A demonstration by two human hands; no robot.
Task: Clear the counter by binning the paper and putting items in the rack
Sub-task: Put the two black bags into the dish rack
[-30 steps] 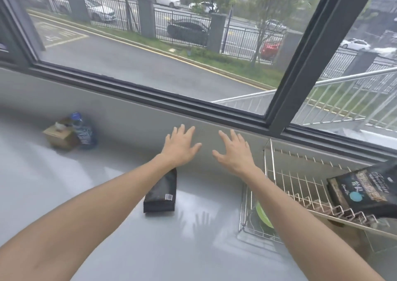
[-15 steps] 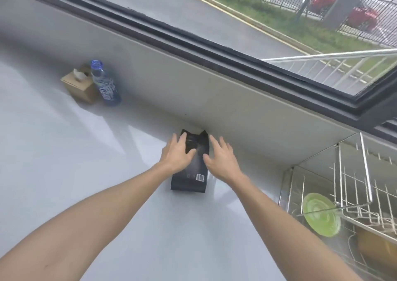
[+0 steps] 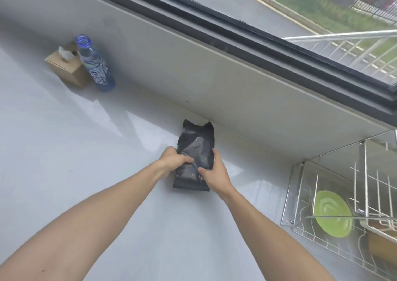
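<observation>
A black pouch bag [image 3: 198, 149] stands on the pale counter [image 3: 64, 141] close to the wall under the window. My left hand [image 3: 173, 159] grips its left side, fingers curled over the front. My right hand [image 3: 211, 171] clasps its right side, thumb on the front. A wire dish rack [image 3: 300, 197] sits at the right edge of the counter, with a green plate [image 3: 332, 213] standing in it.
A brown tissue box [image 3: 67, 68] and a blue-capped water bottle [image 3: 95, 66] stand together at the far left by the wall. A tan container [image 3: 382, 244] sits in the rack's lower right. The window sill runs along the back.
My view has tilted down from the window to the counter. Both hands came down from open in the air onto the black bag and closed around its sides.
</observation>
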